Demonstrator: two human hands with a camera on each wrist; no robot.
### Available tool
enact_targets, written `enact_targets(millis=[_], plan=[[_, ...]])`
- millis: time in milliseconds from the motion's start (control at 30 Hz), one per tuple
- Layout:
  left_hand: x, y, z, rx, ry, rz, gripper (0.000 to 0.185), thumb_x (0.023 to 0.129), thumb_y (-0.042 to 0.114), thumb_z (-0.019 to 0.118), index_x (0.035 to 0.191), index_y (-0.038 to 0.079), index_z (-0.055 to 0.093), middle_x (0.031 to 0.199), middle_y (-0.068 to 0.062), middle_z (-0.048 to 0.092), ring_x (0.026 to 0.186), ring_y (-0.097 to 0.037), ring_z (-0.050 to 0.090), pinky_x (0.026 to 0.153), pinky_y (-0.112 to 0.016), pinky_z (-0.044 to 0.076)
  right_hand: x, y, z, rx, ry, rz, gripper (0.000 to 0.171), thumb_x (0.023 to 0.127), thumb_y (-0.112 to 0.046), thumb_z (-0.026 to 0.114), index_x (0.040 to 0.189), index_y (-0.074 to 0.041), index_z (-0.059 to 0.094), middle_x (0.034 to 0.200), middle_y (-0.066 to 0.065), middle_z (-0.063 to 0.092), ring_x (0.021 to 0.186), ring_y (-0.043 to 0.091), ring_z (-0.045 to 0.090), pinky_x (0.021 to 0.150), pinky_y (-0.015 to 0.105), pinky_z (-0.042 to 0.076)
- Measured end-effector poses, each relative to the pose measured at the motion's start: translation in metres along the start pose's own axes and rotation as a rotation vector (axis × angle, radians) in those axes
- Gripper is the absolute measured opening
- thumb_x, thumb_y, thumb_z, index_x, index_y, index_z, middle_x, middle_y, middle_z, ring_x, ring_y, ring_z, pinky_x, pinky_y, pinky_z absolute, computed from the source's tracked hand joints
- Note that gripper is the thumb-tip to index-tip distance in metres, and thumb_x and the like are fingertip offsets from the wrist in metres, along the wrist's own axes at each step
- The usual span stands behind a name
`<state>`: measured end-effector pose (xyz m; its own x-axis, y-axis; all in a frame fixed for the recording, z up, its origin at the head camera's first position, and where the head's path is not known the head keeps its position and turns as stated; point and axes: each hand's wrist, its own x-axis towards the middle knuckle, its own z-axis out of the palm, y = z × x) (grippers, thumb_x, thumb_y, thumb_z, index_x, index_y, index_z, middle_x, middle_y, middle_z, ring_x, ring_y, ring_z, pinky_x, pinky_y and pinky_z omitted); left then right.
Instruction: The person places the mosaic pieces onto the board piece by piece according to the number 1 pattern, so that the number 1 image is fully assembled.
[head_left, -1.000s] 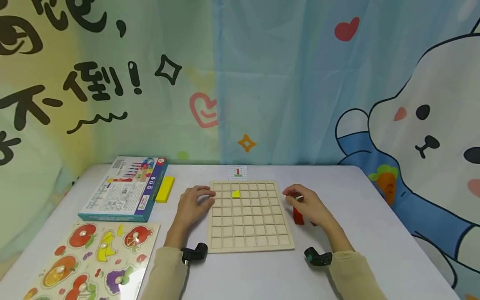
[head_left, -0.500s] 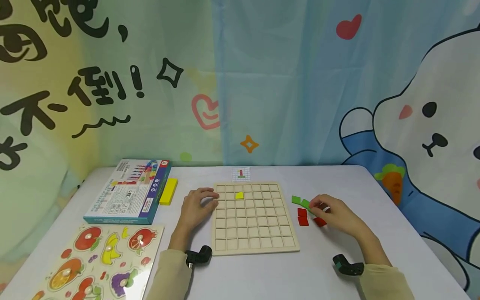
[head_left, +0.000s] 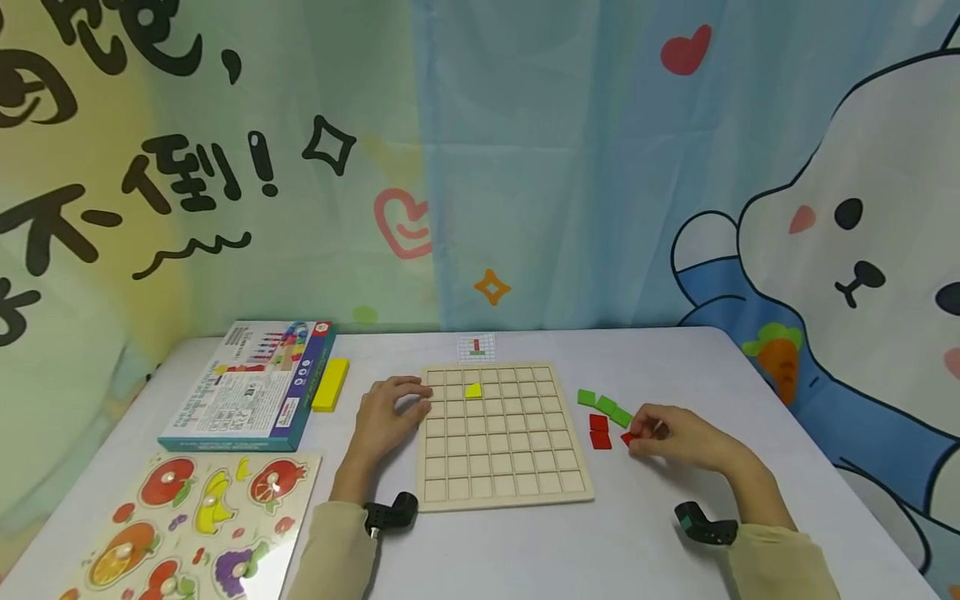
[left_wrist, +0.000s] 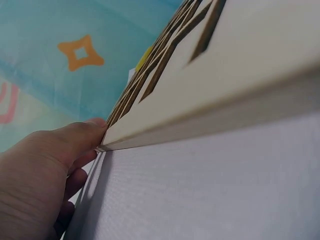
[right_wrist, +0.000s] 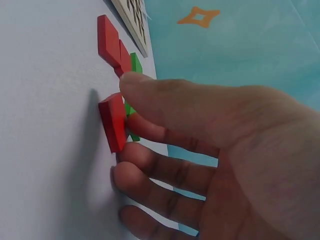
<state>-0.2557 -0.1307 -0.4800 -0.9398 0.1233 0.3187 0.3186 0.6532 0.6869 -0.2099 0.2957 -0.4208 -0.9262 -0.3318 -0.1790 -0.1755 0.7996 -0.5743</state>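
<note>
Beside the grid board (head_left: 501,433), right-hand fingers (right_wrist: 150,95) pinching a red tile (right_wrist: 113,123).

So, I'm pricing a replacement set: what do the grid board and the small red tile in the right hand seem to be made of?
The grid board looks like unfinished pale wood, probably plywood: matte cream face, cut square recesses, and a layered-looking edge in the left wrist view. The red tile pinched by the right hand looks like painted wood: flat, thick, opaque, with crisp edges and a dull sheen, though plastic cannot be ruled out.
</note>
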Motion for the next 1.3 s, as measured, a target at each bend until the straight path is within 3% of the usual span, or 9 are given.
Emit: enact_targets(millis=[167, 433, 600, 1033, 1300], plan=[[0.0, 0.0, 0.0, 0.0, -0.001, 0.002, 0.019, 0.084, 0.023, 0.07, 0.102, 0.018, 0.074, 0.121, -0.004, 0.065, 0.115, -0.031, 0.052, 0.094, -0.051, 0.033, 0.001, -0.002, 0.005, 0.0, 0.009, 0.028, 0.027, 0.081, -0.026, 0.073, 0.093, -0.008, 0.056, 0.079, 0.001, 0.052, 0.076, 0.016, 0.048, 0.063, 0.023, 0.04], [0.003, 0.001, -0.001, 0.008, 0.008, 0.009, 0.018, 0.084, 0.022, 0.07, 0.102, 0.019, 0.074, 0.12, -0.004, 0.064, 0.114, -0.03, 0.052, 0.094, -0.05, 0.032, 0.004, -0.009, 0.006, -0.053, 0.029, 0.083, 0.022, 0.079, -0.01, 0.069, 0.096, -0.008, 0.055, 0.084, 0.004, 0.054, 0.078, 0.019, 0.05, 0.066, 0.029, 0.046], [0.003, 0.001, -0.002, 0.01, 0.019, 0.008, 0.019, 0.083, 0.02, 0.071, 0.101, 0.018, 0.074, 0.12, -0.005, 0.065, 0.114, -0.031, 0.053, 0.092, -0.05, 0.032, 0.006, -0.011, 0.005, -0.048, 0.016, 0.086, 0.023, 0.08, -0.012, 0.068, 0.099, -0.009, 0.055, 0.086, 0.004, 0.055, 0.079, 0.019, 0.05, 0.066, 0.028, 0.046], [0.0, 0.001, 0.004, 0.004, -0.004, -0.003, 0.019, 0.083, 0.021, 0.071, 0.101, 0.018, 0.074, 0.12, -0.004, 0.065, 0.114, -0.031, 0.052, 0.094, -0.051, 0.032, 0.009, -0.01, 0.013, -0.01, 0.074, -0.053, 0.025, 0.084, -0.014, 0.066, 0.107, -0.009, 0.056, 0.091, 0.003, 0.056, 0.065, 0.013, 0.049, 0.053, 0.024, 0.045], [0.0, 0.001, 0.002, 0.005, 0.024, 0.005, 0.018, 0.083, 0.02, 0.07, 0.1, 0.018, 0.074, 0.119, -0.005, 0.065, 0.113, -0.031, 0.053, 0.093, -0.051, 0.033, 0.017, -0.019, 0.014, -0.028, 0.118, -0.133, 0.032, 0.087, -0.018, 0.066, 0.116, -0.007, 0.058, 0.093, 0.003, 0.057, 0.071, 0.012, 0.046, 0.056, 0.022, 0.041]])
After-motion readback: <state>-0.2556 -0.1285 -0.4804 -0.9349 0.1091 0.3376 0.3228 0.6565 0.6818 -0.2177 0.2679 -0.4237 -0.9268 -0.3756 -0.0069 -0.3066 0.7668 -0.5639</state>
